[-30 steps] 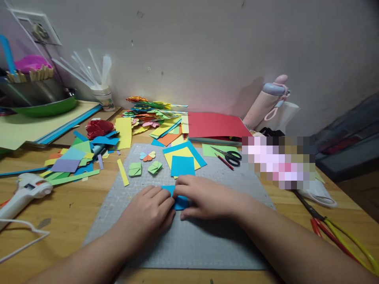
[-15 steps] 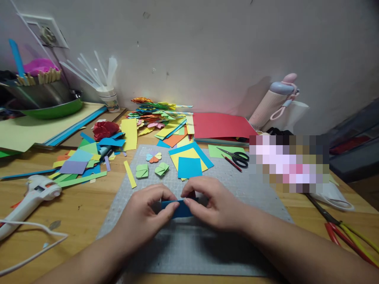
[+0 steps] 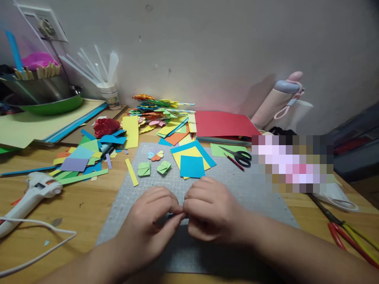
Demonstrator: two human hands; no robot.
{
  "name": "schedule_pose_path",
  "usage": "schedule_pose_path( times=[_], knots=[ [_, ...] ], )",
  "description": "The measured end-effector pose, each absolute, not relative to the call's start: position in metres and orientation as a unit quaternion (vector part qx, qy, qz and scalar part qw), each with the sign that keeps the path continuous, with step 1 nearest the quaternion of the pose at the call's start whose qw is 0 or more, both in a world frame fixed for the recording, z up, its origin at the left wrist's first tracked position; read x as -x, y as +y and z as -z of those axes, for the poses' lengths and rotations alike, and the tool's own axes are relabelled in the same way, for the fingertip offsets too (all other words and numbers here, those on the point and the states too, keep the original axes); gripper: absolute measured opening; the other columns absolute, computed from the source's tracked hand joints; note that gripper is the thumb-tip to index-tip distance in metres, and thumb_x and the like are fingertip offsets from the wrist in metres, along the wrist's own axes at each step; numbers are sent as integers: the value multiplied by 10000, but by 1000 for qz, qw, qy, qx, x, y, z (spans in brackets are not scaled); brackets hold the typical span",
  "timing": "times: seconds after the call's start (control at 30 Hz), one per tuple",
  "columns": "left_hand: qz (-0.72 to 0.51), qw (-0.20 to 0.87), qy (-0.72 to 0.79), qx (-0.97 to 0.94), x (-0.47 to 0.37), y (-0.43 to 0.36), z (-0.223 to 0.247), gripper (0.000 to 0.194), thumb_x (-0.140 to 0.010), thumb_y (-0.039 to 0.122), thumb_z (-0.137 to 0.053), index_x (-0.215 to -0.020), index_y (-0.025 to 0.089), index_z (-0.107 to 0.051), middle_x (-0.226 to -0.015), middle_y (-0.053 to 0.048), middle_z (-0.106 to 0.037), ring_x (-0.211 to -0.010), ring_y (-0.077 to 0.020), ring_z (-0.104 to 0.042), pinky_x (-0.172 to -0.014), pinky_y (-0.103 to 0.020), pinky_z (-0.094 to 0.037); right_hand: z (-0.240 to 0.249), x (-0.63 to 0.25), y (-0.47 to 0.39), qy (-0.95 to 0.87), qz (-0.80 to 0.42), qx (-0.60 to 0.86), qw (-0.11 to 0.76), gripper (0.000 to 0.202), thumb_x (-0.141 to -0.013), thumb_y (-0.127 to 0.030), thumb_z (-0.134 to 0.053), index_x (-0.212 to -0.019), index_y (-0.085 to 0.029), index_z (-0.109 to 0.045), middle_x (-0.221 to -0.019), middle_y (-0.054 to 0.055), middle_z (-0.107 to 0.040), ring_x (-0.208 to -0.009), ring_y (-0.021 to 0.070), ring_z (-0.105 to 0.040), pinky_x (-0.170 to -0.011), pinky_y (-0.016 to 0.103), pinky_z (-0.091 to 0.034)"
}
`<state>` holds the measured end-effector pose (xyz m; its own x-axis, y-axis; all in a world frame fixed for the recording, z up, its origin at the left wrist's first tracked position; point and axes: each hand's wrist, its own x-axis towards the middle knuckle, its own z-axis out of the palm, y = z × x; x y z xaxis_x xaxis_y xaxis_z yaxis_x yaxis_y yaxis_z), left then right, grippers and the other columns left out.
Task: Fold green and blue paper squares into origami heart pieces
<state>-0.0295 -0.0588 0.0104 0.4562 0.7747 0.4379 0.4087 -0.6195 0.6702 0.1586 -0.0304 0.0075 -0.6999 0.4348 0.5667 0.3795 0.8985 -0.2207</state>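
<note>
Over the grey cutting mat [image 3: 251,197], my left hand [image 3: 154,221] and my right hand [image 3: 213,213] meet fingertip to fingertip, both pinching a blue piece of paper [image 3: 171,215]. Only a dark blue sliver of it shows between the fingers. Beyond the hands lie two green folded papers [image 3: 144,169] [image 3: 164,168] and a multicoloured paper flower [image 3: 155,155]. A blue square [image 3: 192,167] rests on yellow and blue sheets just past my right hand.
Black-handled scissors [image 3: 241,157] and a red pencil [image 3: 235,162] lie at the mat's back right. A white glue gun [image 3: 38,193] with its cord is at left, near paper scraps [image 3: 74,164]. Red-and-yellow-handled scissors [image 3: 340,227] lie at right.
My fingers have closed in around the blue paper, which now is almost hidden. My right hand has curled and turned more over it. The view has shifted slightly.
</note>
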Motion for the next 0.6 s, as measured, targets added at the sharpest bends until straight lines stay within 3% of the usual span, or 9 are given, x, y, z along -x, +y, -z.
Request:
schedule_pose_path(
  times=[0.23, 0.37, 0.47, 0.6],
  knots=[
    [-427, 281, 429, -745, 41, -52, -17, 113, -811, 121, -595, -722, 189, -577, -702, 13, -597, -680, -129, -565, -646, -254, -440, -12, -181, -8, -880, -95, 289, 365, 165, -637, -35, -450, -614, -196, -425, -610, -7, -459, -585, 135, -392, -557, 284, -319],
    [-419, 354, 496, -673, 44, -49, -15, 143, -812, 234, -609, -680, 192, -574, -699, 18, -589, -643, -127, -557, -601, -245, -429, -13, -180, -10, -788, -273, 360, 419, 117, -730, -102, -435, -667, -199, -451, -625, -10, -460, -591, 136, -436, -567, 278, -371],
    [-380, 414, 498, -661, 38, -44, -16, 184, -818, 280, -590, -660, 187, -570, -676, 12, -583, -637, -137, -554, -590, -251, -434, -13, -170, -22, -743, -434, 342, 378, 101, -821, -233, -476, -905, -190, -513, -810, 25, -541, -661, 137, -499, -549, 251, -401],
    [-359, 380, 471, -710, 43, -46, -19, 149, -829, 272, -569, -702, 193, -567, -725, -7, -586, -704, -163, -564, -658, -293, -472, -7, -161, -32, -747, -440, 376, 327, 166, -868, -263, -476, -729, -186, -523, -655, -18, -490, -604, 117, -454, -562, 246, -374]
  ],
)
